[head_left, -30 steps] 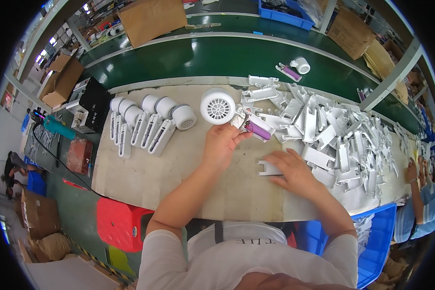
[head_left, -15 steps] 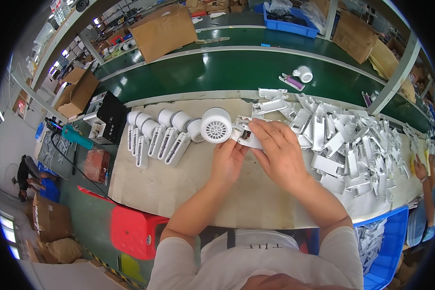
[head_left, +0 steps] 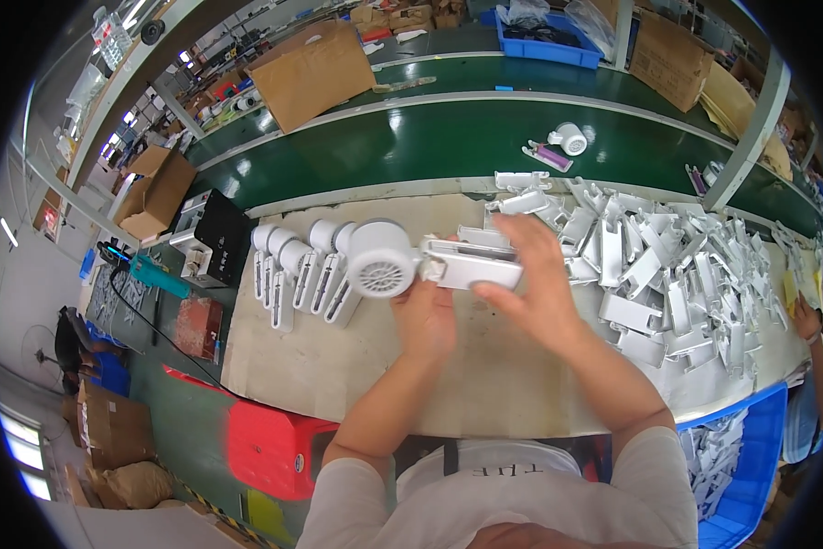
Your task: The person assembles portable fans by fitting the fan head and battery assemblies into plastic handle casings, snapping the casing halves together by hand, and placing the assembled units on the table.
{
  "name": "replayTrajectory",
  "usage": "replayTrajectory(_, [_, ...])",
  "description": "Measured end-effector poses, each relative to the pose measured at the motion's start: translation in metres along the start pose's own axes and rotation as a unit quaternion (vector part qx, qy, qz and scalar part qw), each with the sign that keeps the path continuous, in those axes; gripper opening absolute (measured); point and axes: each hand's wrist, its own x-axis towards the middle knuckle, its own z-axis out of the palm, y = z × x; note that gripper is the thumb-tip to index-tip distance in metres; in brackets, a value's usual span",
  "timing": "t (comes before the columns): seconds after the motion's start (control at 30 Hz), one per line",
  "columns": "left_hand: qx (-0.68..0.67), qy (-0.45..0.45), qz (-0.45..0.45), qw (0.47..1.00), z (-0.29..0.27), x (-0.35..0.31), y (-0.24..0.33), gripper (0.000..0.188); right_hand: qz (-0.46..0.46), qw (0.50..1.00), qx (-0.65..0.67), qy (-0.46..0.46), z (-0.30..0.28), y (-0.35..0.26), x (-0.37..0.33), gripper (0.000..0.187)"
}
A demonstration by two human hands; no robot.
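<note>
Looks like shell-fitting: my left hand (head_left: 427, 322) is clamped at the neck of the white fan (head_left: 381, 259) over the bench (head_left: 521, 384), right hand (head_left: 544, 291) spread at the handle shell (head_left: 473, 269), grip unclear; next calls for square alignment, firm press.

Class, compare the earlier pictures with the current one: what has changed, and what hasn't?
The right hand has lifted the white cover off the table, up and leftward to the white fan; the fan's purple cylinder no longer shows. Unchanged: the left hand holds that fan, and the fan row stands at left.
</note>
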Motion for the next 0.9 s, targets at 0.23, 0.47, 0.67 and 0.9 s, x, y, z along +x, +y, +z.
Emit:
replayTrajectory(0.23, [0.110,-0.091,0.016,0.990,0.013,-0.004,0.018,0.043,0.271,0.847,0.443,-0.111,0.002,0.005,-0.009,0.030])
replayTrajectory(0.47, [-0.027,-0.237,0.004,0.971,0.062,0.021,0.051,0.050,0.002,0.932,0.357,0.064,-0.011,-0.014,0.025,0.041])
replayTrajectory(0.67, [0.288,-0.140,0.067,0.945,0.019,0.035,0.035,0.034,0.099,0.927,0.325,-0.160,0.014,0.027,0.000,0.036])
replayTrajectory(0.9, [0.722,-0.248,-0.121,0.635,-0.032,0.036,0.063,0.036,-0.010,0.948,0.084,-0.308,0.002,0.073,0.032,0.017])
